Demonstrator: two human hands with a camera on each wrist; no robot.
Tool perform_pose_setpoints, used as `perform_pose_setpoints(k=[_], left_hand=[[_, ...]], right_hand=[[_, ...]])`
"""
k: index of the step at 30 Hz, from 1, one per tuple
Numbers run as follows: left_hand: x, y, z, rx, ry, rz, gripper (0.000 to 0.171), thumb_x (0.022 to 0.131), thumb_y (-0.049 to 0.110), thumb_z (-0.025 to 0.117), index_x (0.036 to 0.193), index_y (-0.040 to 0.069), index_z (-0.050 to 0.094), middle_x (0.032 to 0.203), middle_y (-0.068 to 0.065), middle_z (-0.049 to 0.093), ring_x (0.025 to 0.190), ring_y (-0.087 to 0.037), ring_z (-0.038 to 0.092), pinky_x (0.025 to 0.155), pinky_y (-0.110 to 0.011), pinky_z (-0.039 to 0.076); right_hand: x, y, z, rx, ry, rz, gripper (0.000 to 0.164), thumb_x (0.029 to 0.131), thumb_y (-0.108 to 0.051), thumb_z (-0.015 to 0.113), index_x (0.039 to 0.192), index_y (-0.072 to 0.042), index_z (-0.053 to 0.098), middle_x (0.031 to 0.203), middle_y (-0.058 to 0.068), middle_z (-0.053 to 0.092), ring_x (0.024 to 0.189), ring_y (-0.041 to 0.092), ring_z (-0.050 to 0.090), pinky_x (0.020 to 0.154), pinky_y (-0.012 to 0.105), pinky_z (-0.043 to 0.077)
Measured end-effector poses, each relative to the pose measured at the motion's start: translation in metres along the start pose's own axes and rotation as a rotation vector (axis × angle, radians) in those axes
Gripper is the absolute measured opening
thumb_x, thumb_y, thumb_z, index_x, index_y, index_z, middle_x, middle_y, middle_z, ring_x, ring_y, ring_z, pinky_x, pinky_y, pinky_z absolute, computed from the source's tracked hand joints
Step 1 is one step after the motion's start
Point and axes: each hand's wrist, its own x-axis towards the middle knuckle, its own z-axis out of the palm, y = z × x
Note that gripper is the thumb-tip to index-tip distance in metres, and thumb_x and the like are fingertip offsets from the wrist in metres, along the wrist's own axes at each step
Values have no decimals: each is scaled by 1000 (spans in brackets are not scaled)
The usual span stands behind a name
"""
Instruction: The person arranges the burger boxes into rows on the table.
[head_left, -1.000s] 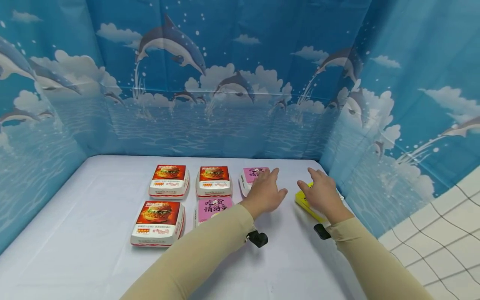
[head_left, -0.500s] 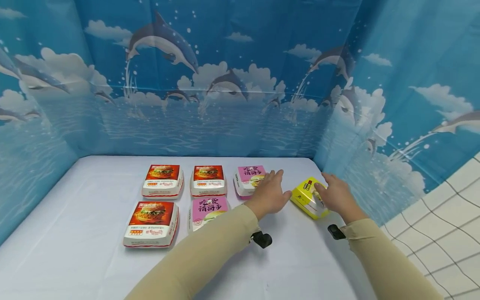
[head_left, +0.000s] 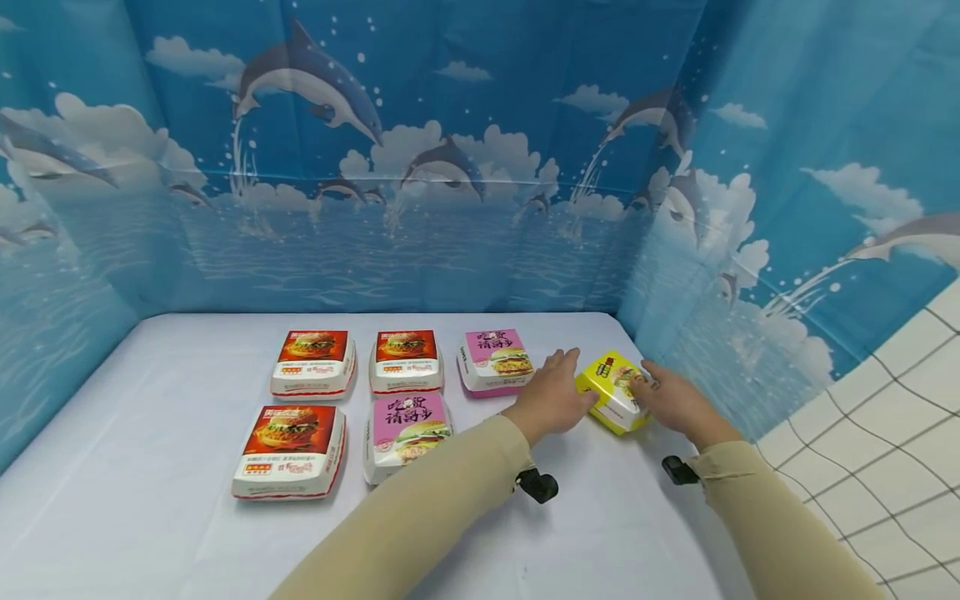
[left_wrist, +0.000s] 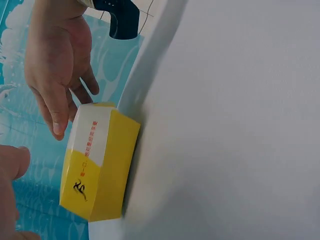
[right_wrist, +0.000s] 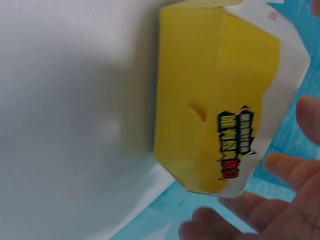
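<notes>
A yellow-and-white burger box (head_left: 613, 390) sits at an angle near the table's right edge, between both hands. My left hand (head_left: 553, 398) reaches to the box's left corner, fingers extended forward. On the other side, my right hand (head_left: 678, 402) has relaxed fingers right at the box's right side. In the left wrist view, the right hand (left_wrist: 60, 75) is at the far end of the yellow box (left_wrist: 92, 160), its thumb standing off the top. The right wrist view shows right-hand fingers (right_wrist: 290, 170) close to the box's lower end.
Left of the hands stand two pink burger boxes (head_left: 495, 362), one behind the other, and several red-and-white burger boxes (head_left: 291, 450). A white cloth covers the table (head_left: 180, 392). Dolphin-print curtains (head_left: 420, 250) enclose the back and sides; white tile (head_left: 885, 450) shows at right.
The yellow box has turned, showing its printed top more fully. My right hand has drawn back from over it to its right side. The left hand has moved right, closer to the box.
</notes>
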Motion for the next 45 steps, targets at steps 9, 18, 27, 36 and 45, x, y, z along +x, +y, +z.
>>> perform_pose_setpoints(k=[9, 18, 27, 36, 45], left_hand=[[2, 2, 22, -94, -40, -30, 81, 98, 51, 71, 166, 33, 30, 175, 1, 28, 157, -23, 38, 125, -46, 39], [6, -4, 35, -79, -57, -43, 74, 98, 53, 70, 163, 42, 36, 175, -2, 27, 155, -29, 41, 123, -51, 40], [10, -12, 46, -94, -47, -61, 73, 97, 51, 72, 161, 44, 37, 172, 0, 34, 152, -26, 45, 121, -51, 43], [8, -11, 45, -115, -46, -50, 72, 98, 49, 71, 161, 41, 38, 171, -2, 35, 152, -26, 45, 122, -49, 43], [7, -11, 44, -132, -37, -50, 69, 99, 48, 72, 160, 41, 40, 170, 1, 38, 151, -24, 47, 121, -46, 43]], right_hand=[[3, 6, 4, -1, -22, -18, 85, 107, -54, 51, 167, -2, 19, 148, 38, 49, 129, 50, 55, 98, 60, 54], [1, 7, 9, 47, -14, -25, 87, 104, -59, 55, 167, -7, 24, 153, 39, 44, 135, 54, 49, 102, 63, 52], [-3, 5, 11, 67, -8, -15, 87, 104, -60, 55, 167, -9, 24, 161, 40, 32, 142, 59, 40, 106, 69, 47], [-4, 5, 13, 85, 4, 2, 88, 103, -60, 56, 168, -10, 24, 163, 39, 30, 144, 59, 37, 109, 71, 45], [-4, 6, 15, 99, 17, -2, 88, 103, -60, 57, 168, -11, 25, 163, 38, 31, 144, 59, 38, 108, 70, 46]])
